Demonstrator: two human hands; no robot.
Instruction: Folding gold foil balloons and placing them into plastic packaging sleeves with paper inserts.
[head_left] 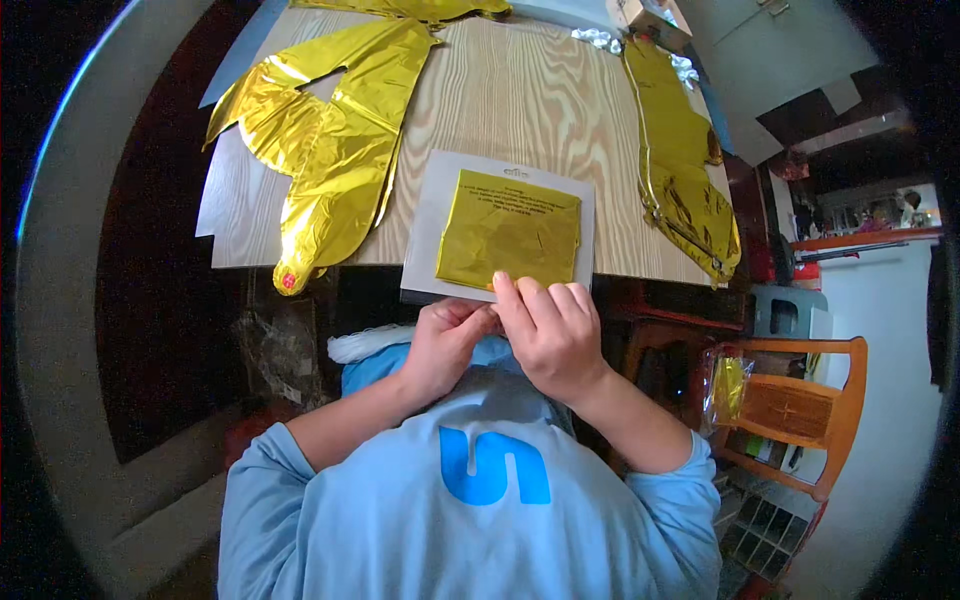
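Observation:
A folded gold foil balloon (508,235) with small dark print lies on a white rectangular card (420,240) at the table's near edge. My left hand (448,348) is closed, thumb and fingers pinched together just below the card's near edge. Right beside it, my right hand (555,335) has its fingers curled, with the index fingertip at the lower edge of the folded foil. The two hands meet at the fingertips. Whatever is pinched between them is too small or hidden to make out.
A flat gold foil balloon (345,140) hangs partly over the wooden table's (500,90) left front edge. Another gold foil balloon (680,150) lies along the right side. Silver foil scraps (597,40) sit at the back right. A wooden chair (790,405) stands right, holding a clear packet (728,388).

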